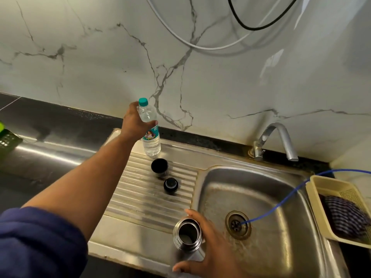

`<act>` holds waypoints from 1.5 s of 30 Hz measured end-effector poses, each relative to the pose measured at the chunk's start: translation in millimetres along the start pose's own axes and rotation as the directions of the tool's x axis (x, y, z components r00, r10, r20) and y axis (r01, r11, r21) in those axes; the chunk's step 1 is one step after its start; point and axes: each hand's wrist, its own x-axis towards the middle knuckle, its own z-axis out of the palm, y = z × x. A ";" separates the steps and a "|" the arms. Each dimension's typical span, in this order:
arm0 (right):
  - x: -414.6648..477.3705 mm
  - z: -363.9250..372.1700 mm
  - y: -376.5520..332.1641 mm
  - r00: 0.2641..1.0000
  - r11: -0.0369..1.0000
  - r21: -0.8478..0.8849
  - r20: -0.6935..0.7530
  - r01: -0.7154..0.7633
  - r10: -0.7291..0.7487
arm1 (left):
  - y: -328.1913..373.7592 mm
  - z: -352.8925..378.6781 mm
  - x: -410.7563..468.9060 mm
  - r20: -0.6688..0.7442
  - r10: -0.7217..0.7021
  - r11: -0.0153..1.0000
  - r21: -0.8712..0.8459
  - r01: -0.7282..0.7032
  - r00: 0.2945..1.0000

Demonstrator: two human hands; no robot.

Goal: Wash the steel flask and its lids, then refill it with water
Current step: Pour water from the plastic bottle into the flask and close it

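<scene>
The open steel flask [187, 234] stands at the near edge of the ribbed drainboard [140, 193], beside the sink basin. My right hand [208, 251] curls around it from the right. Two dark lids sit further back on the drainboard: a cup-shaped one [159, 165] and a smaller round stopper [170, 185]. Behind them stands a clear plastic water bottle [150, 133] with a teal cap. My left hand [134, 122] grips its upper part, arm stretched across the drainboard.
The steel sink basin [281, 199] lies to the right with a drain [237, 224] and a blue hose [281, 199] running into it. A tap [275, 141] stands behind. A beige basket [325, 189] with a checked cloth sits at the right. Dark countertop extends left.
</scene>
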 end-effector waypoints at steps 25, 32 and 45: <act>11.2 -147.3 -18.0 0.925 0.993 0.008 -0.366 0.115 -0.104 | 210.4 -10.0 -139.2 -0.008 0.457 0.889 -0.034 -0.457 0.889; 0.0 -154.8 -27.6 0.810 0.942 0.200 -0.576 0.271 -0.110 | 224.6 68.9 -243.1 0.284 0.474 0.881 -0.164 -0.445 0.834; -79.8 -115.2 74.1 0.873 0.950 0.311 -0.459 -0.014 0.163 | 202.0 110.1 -294.8 0.707 0.533 0.846 -0.429 -0.318 0.465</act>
